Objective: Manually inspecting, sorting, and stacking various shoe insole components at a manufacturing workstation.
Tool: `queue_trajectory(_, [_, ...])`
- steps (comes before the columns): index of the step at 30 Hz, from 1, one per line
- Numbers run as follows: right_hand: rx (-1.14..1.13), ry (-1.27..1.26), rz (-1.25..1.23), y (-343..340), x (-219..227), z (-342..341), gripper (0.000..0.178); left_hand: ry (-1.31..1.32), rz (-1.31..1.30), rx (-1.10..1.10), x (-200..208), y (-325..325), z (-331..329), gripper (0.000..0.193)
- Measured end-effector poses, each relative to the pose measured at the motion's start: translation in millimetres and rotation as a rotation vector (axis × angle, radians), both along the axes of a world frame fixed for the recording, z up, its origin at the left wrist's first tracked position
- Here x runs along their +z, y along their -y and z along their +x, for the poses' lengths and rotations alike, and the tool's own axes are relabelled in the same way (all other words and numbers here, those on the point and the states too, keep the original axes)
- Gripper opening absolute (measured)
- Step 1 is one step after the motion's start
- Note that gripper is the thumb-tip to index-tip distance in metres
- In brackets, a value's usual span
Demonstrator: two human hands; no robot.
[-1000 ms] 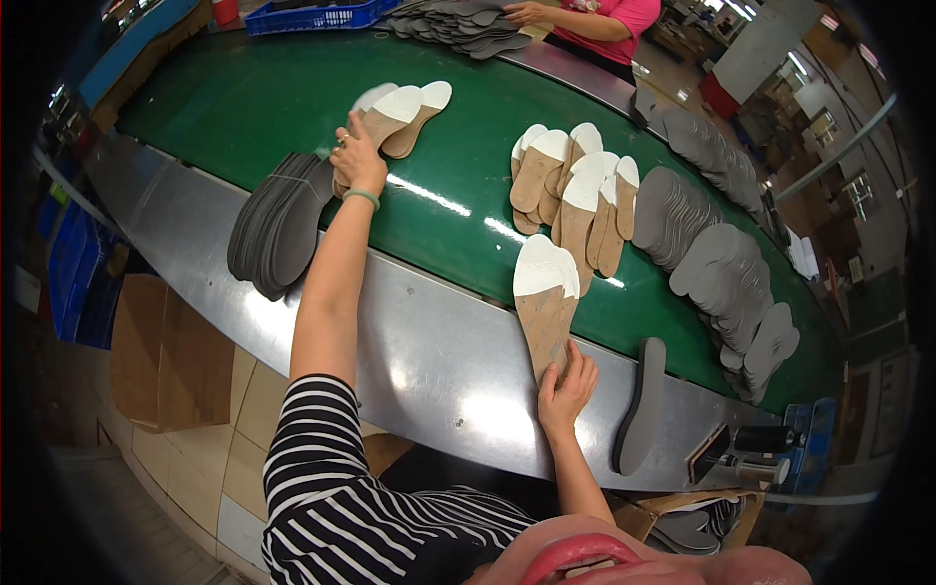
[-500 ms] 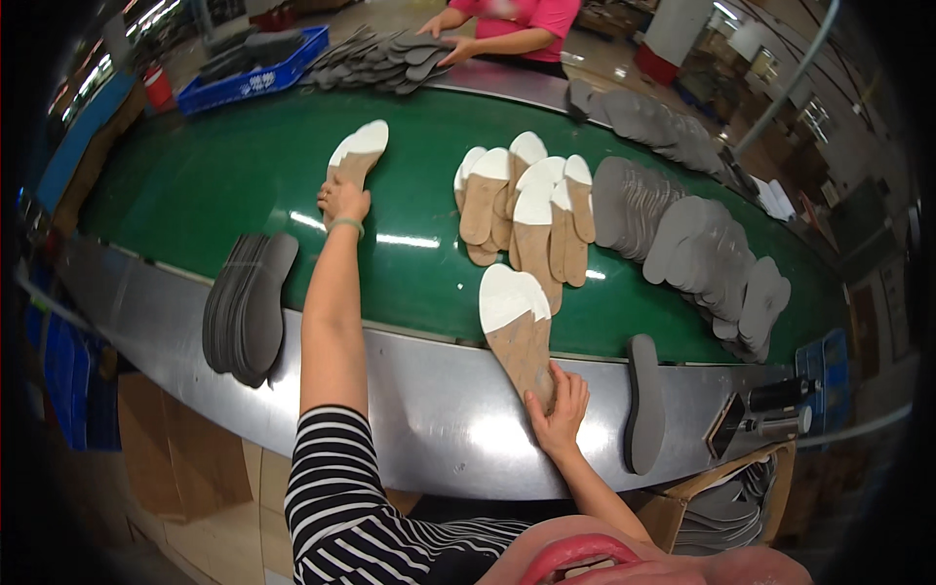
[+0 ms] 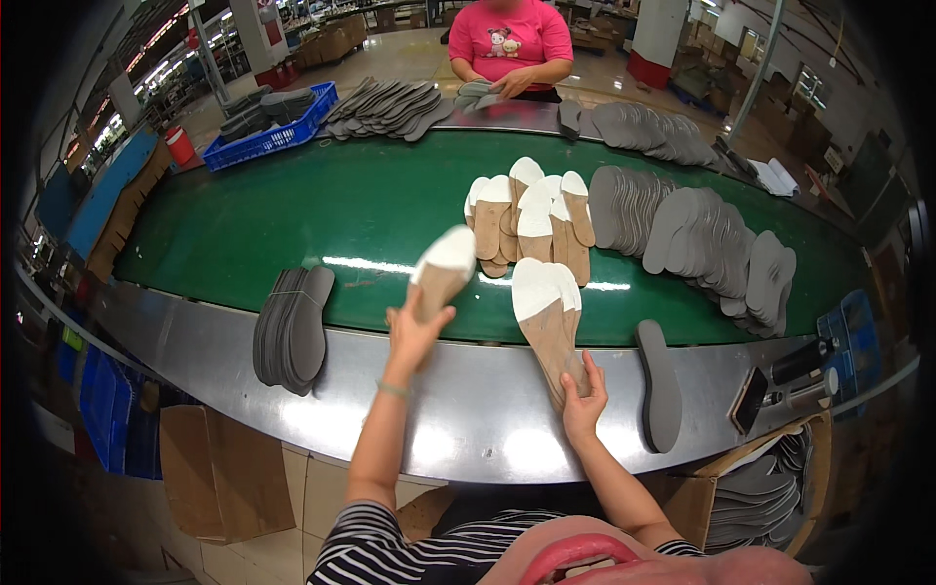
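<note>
My left hand (image 3: 413,336) is closed around the heel end of a tan insole with a white toe (image 3: 444,268). It is tilted over the near edge of the green belt and blurred, so I cannot tell whether more than one is there. In my right hand (image 3: 582,398), pinched at the heels, are two overlapping tan insoles with white toes (image 3: 548,327), fanned slightly apart. Just beyond them, a loose pile of similar tan and white insoles (image 3: 534,222) lies on the belt. To the right of my right hand rests a single dark grey insole (image 3: 660,385) on the metal ledge.
A bundled stack of grey insoles (image 3: 291,331) stands left on the metal ledge (image 3: 458,419). Rows of grey insoles (image 3: 702,239) line the belt (image 3: 292,210) at right. Across it, a co-worker in pink (image 3: 511,49) handles grey pieces near a blue crate (image 3: 268,127).
My left hand has come back from the far left of the belt toward me and to the right, carrying its insole. My right hand still holds its insoles. The view has tipped upward.
</note>
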State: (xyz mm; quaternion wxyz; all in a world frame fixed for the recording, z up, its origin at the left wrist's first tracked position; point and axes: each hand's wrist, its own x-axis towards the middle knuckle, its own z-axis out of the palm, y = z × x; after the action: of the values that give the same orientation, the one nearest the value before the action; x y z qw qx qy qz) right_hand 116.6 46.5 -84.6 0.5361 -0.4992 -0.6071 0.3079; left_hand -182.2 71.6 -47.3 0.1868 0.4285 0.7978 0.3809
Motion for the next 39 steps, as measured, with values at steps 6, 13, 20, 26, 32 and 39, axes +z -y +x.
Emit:
queue_trajectory(6, [0.152, -0.639, -0.302, 27, 36, -52, 0.053, 0.227, 0.031, -0.044, -25, 73, 107, 0.072])
queue_trajectory(13, [0.193, -0.14, -0.458, 46, -21, -53, 0.067, 0.221, 0.289, -0.047, -57, 89, 163, 0.081])
queue_trajectory(20, [0.503, -0.621, -0.862, 37, 21, -25, 0.091, 0.312, 0.402, -0.062, -41, 96, 190, 0.075])
queue_trajectory(26, [0.903, -0.356, -0.519, 16, 41, -5, 0.101, 0.319, 0.663, -0.095, -25, 120, 200, 0.071])
queue_trajectory(32, [1.026, 0.38, 0.043, -18, 74, -14, 0.09, 0.004, 0.923, 0.157, -63, 150, 46, 0.06])
queue_trajectory(39, [1.104, 1.124, 0.544, -60, 89, -78, 0.066, 0.342, 0.788, 0.299, 22, 197, -4, 0.042])
